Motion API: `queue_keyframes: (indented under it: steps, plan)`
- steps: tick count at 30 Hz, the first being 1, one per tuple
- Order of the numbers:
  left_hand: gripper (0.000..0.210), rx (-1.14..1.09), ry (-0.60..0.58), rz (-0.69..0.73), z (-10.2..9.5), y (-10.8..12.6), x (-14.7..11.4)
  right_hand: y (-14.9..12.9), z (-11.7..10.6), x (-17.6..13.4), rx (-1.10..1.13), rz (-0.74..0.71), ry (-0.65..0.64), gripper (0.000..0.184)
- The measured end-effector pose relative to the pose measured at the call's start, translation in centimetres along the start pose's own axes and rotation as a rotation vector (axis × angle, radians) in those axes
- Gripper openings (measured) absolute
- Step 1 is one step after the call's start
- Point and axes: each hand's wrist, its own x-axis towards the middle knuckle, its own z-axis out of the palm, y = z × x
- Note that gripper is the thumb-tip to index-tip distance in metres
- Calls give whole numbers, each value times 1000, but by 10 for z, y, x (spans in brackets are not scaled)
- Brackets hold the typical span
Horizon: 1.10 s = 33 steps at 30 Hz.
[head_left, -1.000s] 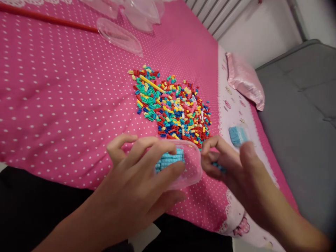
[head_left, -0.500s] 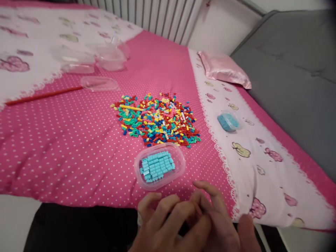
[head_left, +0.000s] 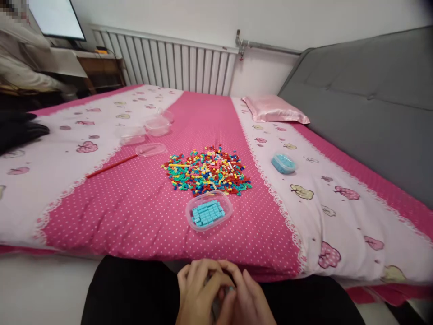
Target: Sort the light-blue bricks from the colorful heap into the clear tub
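Observation:
My left hand (head_left: 199, 286) and my right hand (head_left: 250, 295) are together over my lap, at the bed's near edge. A tiny light-blue block (head_left: 232, 288) peeks out between the left thumb and forefinger. The right hand is curled against the left one; what lies inside its fingers is hidden. Just beyond the hands, a clear plastic tub (head_left: 226, 221) holds light-blue blocks (head_left: 208, 214) set in neat rows. Touching or close behind it spreads a heap of small multicoloured building blocks (head_left: 216, 169), with a yellow stick of joined blocks (head_left: 179, 165) on its left side.
A closed tub of light-blue pieces (head_left: 283, 164) sits to the right. Clear containers (head_left: 158, 125), a clear lid (head_left: 151, 149) and a long red rod (head_left: 111, 165) lie at left. Further off are a pink pillow (head_left: 275, 108), a grey headboard (head_left: 365, 85) and a black-gloved hand (head_left: 22, 128).
The view has tilted up and swung left, bringing in the screen and gloved hand. My hands have drawn back toward my lap and closed together; the right fingers were more spread before.

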Motion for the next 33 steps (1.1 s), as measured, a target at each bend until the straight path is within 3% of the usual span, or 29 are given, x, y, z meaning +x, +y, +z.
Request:
queue_keyframes:
  steps: [5, 10, 15, 19, 22, 26, 30, 33]
  plan:
    - [18, -19, 69, -29, -9, 0, -7, 16, -15, -10, -64, 28, -5, 40]
    - [26, -24, 89, 43, -19, 13, 0, 6, -21, -15, -199, -225, -79, 40]
    - [26, 56, 66, 85, -38, 23, 30, -48, -3, -14, -495, -377, -105, 34]
    - [27, -33, 46, 136, -71, 20, 95, -118, 31, 10, -1223, -712, -107, 23]
    - [20, -40, -104, 173, -88, 7, 157, -159, 63, 46, -1380, -759, -174, 9]
    - [22, 40, -461, 191, -86, -23, 216, -180, 88, 90, -1537, -707, -345, 4]
    - [29, -54, -674, 222, -70, -52, 233, -180, 76, 103, -1645, -636, -502, 10]
    - [39, -176, -856, 168, -59, -63, 231, -178, 61, 101, -1656, -610, -473, 15]
